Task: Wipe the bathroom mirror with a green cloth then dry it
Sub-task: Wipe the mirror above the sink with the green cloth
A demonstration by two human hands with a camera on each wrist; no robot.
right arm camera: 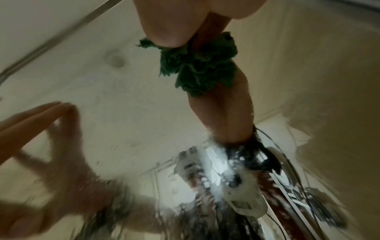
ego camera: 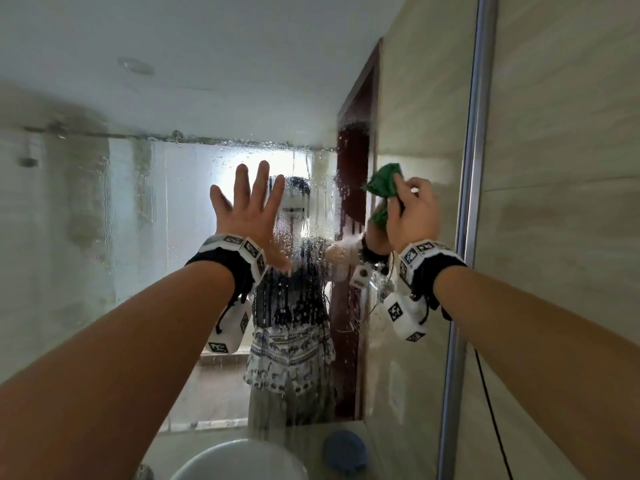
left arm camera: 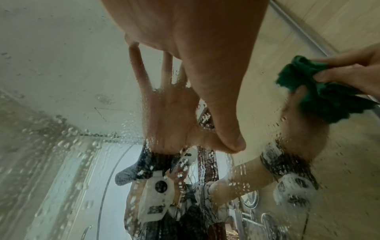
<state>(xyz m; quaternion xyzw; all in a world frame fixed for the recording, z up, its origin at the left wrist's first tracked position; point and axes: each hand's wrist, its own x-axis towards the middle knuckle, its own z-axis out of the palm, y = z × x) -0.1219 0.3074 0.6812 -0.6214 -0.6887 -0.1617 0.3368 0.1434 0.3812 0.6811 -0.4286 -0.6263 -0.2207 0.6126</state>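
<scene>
The bathroom mirror [ego camera: 145, 209] fills the wall ahead, its glass beaded and streaked with water [left arm camera: 68, 134]. My left hand [ego camera: 247, 206] lies flat on the glass with fingers spread, near the middle. To its right, my right hand [ego camera: 410, 211] grips a bunched green cloth [ego camera: 382, 183] and holds it against the mirror near the right edge. The cloth [left arm camera: 320, 91] shows crumpled between fingers in the left wrist view, and the cloth [right arm camera: 197, 68] meets its own reflection in the blurred right wrist view.
A metal strip [ego camera: 474, 168] frames the mirror's right edge, with beige wall tiles [ego camera: 561, 202] beyond it. Below sits a white basin [ego camera: 239, 460], and a blue object [ego camera: 344, 452] lies on the counter beside it. A black cable [ego camera: 491, 417] hangs from my right wrist.
</scene>
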